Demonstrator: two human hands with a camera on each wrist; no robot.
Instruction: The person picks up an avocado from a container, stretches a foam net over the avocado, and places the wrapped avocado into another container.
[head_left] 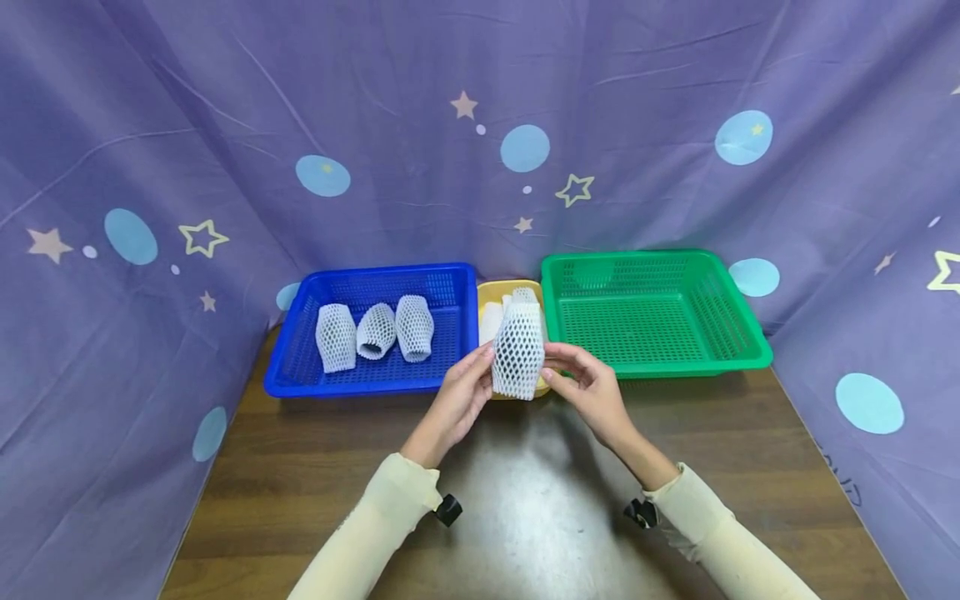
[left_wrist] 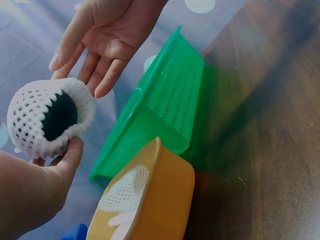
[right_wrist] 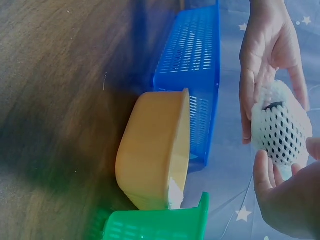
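In the head view a white foam net sleeve (head_left: 518,350) is held up over the yellow bin (head_left: 487,289), between both hands. Something dark shows within it through the sleeve's open end in the left wrist view; its kind is hard to tell. My left hand (head_left: 459,398) holds the sleeve's left side between thumb and fingers. At the other side, the thumb and fingertips of my right hand (head_left: 592,392) pinch it. More white foam nets (left_wrist: 127,192) lie in the bin, partly hidden by the held sleeve in the head view.
To the left stands a blue basket (head_left: 438,275) with three white net sleeves (head_left: 376,330) lying in it. A green basket (head_left: 637,321) stands right of the bin. All rest on a brown wooden table (head_left: 300,500), with a purple patterned curtain (head_left: 420,208) behind.
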